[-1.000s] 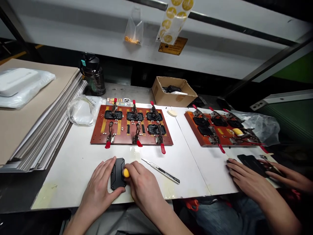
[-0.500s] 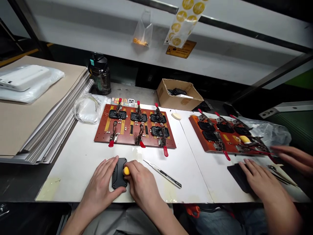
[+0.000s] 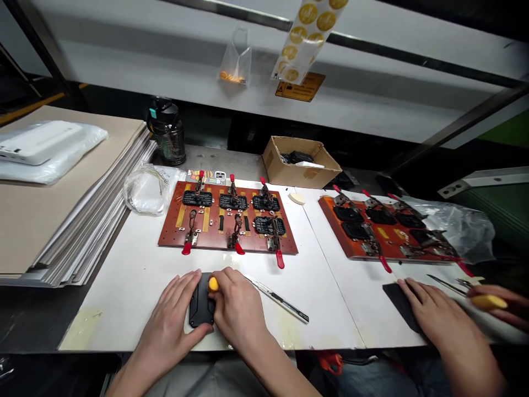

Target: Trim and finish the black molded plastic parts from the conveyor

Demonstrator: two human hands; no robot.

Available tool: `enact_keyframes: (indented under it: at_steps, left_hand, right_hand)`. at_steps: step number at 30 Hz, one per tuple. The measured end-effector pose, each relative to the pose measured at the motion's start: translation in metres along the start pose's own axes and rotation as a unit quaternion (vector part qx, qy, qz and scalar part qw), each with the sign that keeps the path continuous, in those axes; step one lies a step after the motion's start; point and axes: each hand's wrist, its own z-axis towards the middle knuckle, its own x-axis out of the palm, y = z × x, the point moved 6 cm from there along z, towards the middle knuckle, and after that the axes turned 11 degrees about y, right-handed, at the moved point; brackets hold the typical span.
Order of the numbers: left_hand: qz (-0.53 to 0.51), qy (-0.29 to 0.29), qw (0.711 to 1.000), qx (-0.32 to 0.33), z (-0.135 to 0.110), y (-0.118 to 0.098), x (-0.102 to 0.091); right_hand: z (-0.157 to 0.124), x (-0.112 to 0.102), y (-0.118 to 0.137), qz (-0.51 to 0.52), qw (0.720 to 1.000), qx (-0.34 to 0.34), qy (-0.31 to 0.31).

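A dark rectangular plastic cover (image 3: 200,311) lies on the white work surface in front of me. My left hand (image 3: 171,314) grips it by its left and lower edges, with thumb and fingers around it. My right hand (image 3: 239,303) is closed on a yellow-handled tool (image 3: 213,284) at the cover's upper right edge; the working end of the tool is hidden. Just right of that hand lies a slim craft knife (image 3: 281,300). Beyond both hands is a red-brown clamp board (image 3: 215,242) with red-tipped toggle clamps and several black plastic parts on it.
At right, a co-worker's hand (image 3: 438,317) presses a black part (image 3: 399,303); their other hand holds a yellow-handled tool (image 3: 490,301). A second clamp board (image 3: 384,248), cardboard box (image 3: 270,160), dark bottle (image 3: 169,132) and cardboard sheet stack (image 3: 82,220) surround the work area.
My hands keep their hold on the cover and tool, with little visible shift. The co-worker's far hand has picked up the yellow-handled tool from the right board.
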Motion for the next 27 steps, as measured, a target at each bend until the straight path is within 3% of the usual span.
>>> enact_keyframes:
  at_steps: [4,8,12,19,24,27]
  left_hand:
    - [0.005,-0.005,1.000,-0.006,-0.001,0.000,-0.001]
    - [0.003,-0.012,1.000,-0.008,0.000,-0.002,-0.001]
    - [0.001,-0.018,1.000,-0.008,0.000,-0.001,-0.001]
    - [-0.008,-0.014,1.000,-0.017,-0.001,0.001,0.001]
    - [-0.001,-0.019,1.000,-0.009,0.000,0.000,-0.001]
    - [-0.004,-0.019,1.000,-0.011,0.000,0.000,-0.001]
  right_hand:
    - [0.006,-0.008,-0.007,-0.024,0.997,0.028,-0.062]
    - [-0.002,-0.013,-0.021,0.085,0.990,0.037,-0.102]
    - [-0.010,-0.003,-0.014,0.144,0.988,-0.017,-0.050]
    - [-0.031,-0.005,-0.007,0.125,0.988,-0.015,0.087]
    - [-0.013,-0.013,-0.013,0.157,0.988,-0.003,-0.005]
    - [-0.014,-0.005,-0.012,0.153,0.988,-0.014,-0.003]
